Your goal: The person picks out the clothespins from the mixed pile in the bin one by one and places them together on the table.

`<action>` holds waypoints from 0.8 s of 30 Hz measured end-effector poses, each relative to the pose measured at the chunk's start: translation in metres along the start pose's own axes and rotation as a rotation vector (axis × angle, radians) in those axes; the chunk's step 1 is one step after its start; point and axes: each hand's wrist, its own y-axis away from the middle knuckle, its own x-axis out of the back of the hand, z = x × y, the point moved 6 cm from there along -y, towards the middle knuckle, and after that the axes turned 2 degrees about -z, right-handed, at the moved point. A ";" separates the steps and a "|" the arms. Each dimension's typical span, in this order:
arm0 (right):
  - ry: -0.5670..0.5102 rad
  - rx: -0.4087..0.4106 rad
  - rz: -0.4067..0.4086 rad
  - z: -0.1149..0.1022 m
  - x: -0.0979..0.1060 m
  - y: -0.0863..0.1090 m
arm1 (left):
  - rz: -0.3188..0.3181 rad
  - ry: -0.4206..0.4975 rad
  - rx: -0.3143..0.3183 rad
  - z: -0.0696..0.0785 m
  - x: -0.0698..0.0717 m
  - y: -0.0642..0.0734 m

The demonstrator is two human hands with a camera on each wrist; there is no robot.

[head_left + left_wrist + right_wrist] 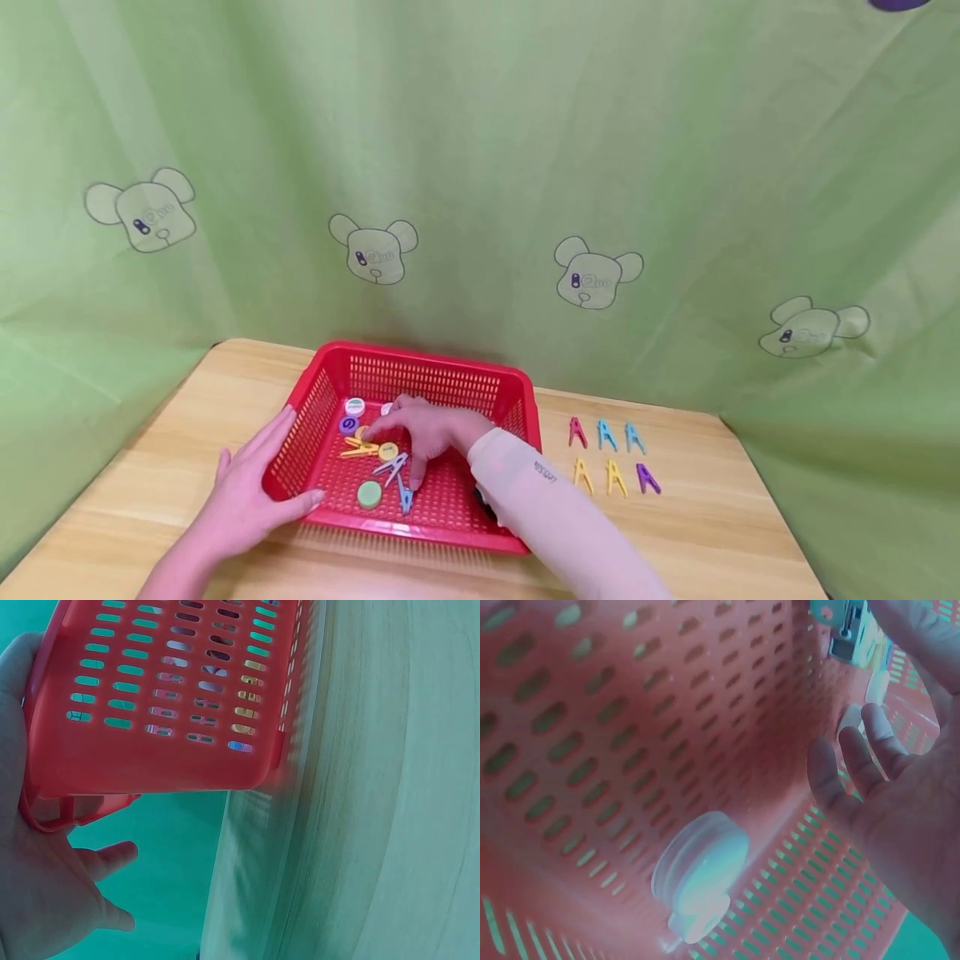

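Note:
My right hand [426,429] reaches into a red plastic basket [423,358], its thumb pointing down beside a blue clothespin [406,498]. In the right wrist view its fingers [864,754] are spread and loosely bent, with nothing between them. Also on the basket floor lie a greyish clothespin [392,469], a yellow clothespin [362,448], a green cap [369,494], a yellow cap [387,452] and a purple cap [348,425]. My left hand [251,500] rests against the basket's left end, fingers straight along the outside, thumb over the front rim.
Right of the basket, clothespins stand in two rows on the wooden table [697,517]: a red one [577,432] and two blue ones behind, two yellow ones and a purple one [648,478] in front. White caps [712,862] lie in the basket. A green curtain [480,125] hangs behind.

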 end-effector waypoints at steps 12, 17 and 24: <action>0.076 -0.013 0.002 -0.003 -0.007 -0.004 | -0.002 0.012 0.007 0.000 0.000 0.000; 0.075 -0.023 -0.002 -0.002 -0.006 -0.003 | 0.000 0.011 0.005 -0.001 0.000 0.000; 0.118 -0.028 0.026 0.002 -0.002 -0.002 | 0.001 0.021 0.010 -0.001 -0.001 0.000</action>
